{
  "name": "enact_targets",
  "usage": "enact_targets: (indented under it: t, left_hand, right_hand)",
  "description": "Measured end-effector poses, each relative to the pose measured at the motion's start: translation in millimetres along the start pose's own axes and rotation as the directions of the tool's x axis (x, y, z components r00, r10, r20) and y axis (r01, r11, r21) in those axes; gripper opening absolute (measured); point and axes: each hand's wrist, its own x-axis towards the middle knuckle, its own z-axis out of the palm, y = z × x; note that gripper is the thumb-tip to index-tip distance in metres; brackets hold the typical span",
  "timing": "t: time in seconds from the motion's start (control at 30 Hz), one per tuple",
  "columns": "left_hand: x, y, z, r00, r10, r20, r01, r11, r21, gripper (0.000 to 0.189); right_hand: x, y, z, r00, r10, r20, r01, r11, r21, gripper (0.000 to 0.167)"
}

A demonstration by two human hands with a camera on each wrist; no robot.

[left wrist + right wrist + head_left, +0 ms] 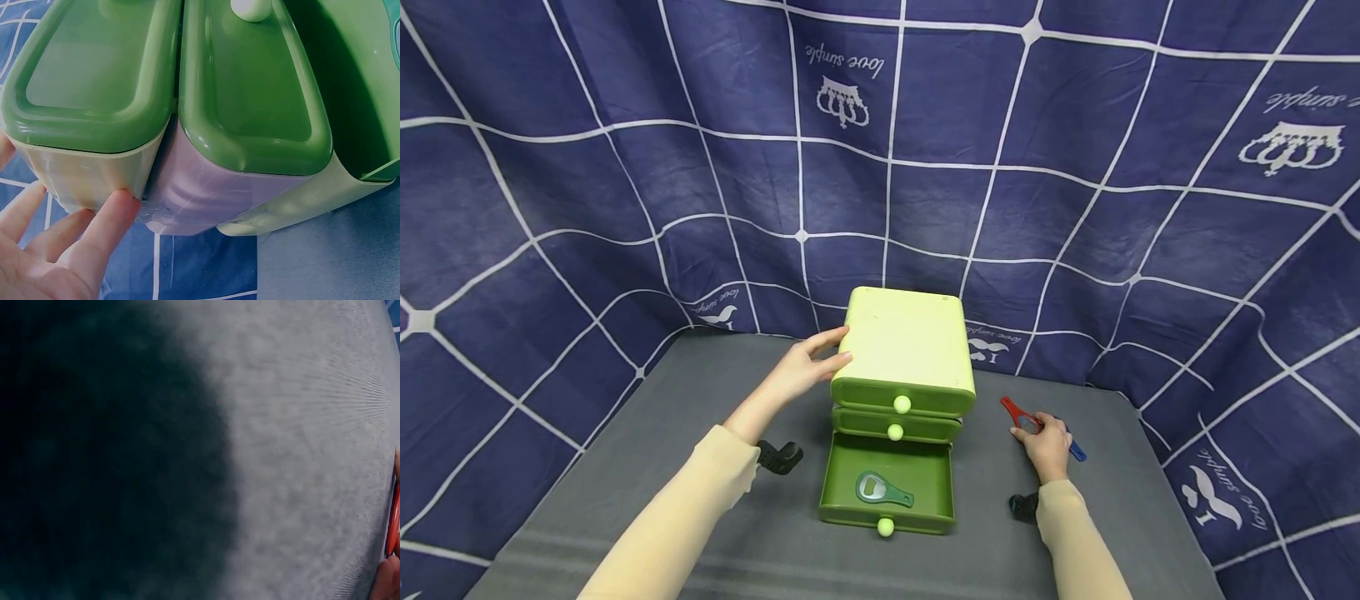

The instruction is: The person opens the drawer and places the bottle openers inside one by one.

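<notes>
A small cabinet with a pale yellow-green top (910,337) and three green drawers stands on the grey cloth. Its bottom drawer (925,475) is pulled out and holds a green bottle opener (882,490) with a round head. My left hand (801,367) touches the cabinet's left side near the top; in the left wrist view its spread fingers (112,219) rest against the upper tier. To the right of the cabinet, my right hand (1048,442) pinches a red bottle opener (1017,411) by its head, low over the cloth. A blue handle (1077,451) shows beyond that hand, the rest hidden.
The two upper drawers, the top one (872,397) and the middle one (865,422), are closed, each with a round knob. Behind stands a blue curtain (850,200) with white lines. Dark wrist devices (780,457) sit at both wrists. The right wrist view is mostly blocked.
</notes>
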Motion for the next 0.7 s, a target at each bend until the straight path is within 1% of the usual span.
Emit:
enact_targets:
  t: [0.1,0.23,0.4,0.6,0.7]
  left_hand:
    - [0.9,-0.5,0.7,1.0,0.0,0.001,0.0,1.0,0.002,0.063]
    - [1.1,-1.4,0.7,1.0,-0.002,-0.005,0.002,1.0,0.006,0.062]
    - [0.6,-1.5,0.5,1.0,0.006,-0.004,-0.006,1.0,0.009,0.062]
    - [0.7,-1.2,0.6,1.0,0.007,-0.001,-0.007,1.0,-0.003,0.063]
    - [0.3,-0.8,0.4,1.0,0.004,0.0,-0.004,1.0,-0.007,0.062]
  right_hand:
    - [0.1,-0.4,0.8,1.0,0.006,-0.024,-0.006,1.0,-0.002,0.064]
    - [1.9,-2.8,1.0,1.0,0.011,-0.027,-0.011,1.0,-0.011,0.06]
    - [3.2,-4.1,-1.4,0.999,0.043,0.011,-0.042,0.997,-0.062,0.057]
    - [0.8,-3.1,-3.7,0.992,0.105,0.074,-0.104,0.994,-0.017,0.051]
    - [-1.5,-2.4,-4.1,0.992,0.092,0.087,-0.091,0.996,-0.019,0.05]
